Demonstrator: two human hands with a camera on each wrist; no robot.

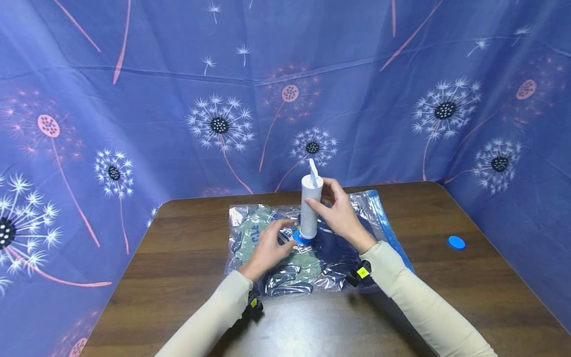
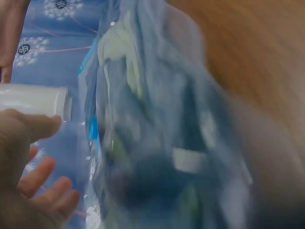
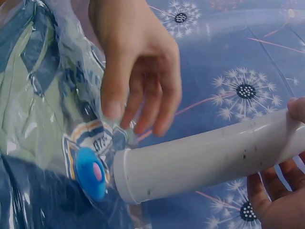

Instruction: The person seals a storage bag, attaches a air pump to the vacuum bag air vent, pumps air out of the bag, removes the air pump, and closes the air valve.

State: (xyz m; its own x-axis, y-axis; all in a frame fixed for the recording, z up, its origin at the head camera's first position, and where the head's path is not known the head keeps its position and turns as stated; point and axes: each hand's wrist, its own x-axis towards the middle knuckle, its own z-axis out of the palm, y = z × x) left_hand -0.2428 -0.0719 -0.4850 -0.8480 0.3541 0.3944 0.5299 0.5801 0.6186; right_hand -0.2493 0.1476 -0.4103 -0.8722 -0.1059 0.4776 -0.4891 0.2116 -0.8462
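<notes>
My right hand (image 1: 336, 213) grips the barrel of a white hand pump (image 1: 309, 220), which stands upright with its handle at the top. Beneath its lower end is the round blue valve (image 1: 300, 240) of a clear vacuum storage bag (image 1: 327, 282). In the right wrist view a small gap separates the pump (image 3: 200, 167) from the valve (image 3: 90, 173), whose centre is pink. My left hand (image 1: 270, 246) is beside the valve, fingers loosely bent and holding nothing. Folded green and dark blue clothes (image 1: 308, 267) fill the bag.
A blue round cap (image 1: 456, 242) lies on the brown wooden table (image 1: 178, 277), to the right of the bag. The bag's blue zip edge (image 1: 388, 228) runs along its right side. A blue dandelion-print cloth (image 1: 357, 99) hangs behind and at both sides.
</notes>
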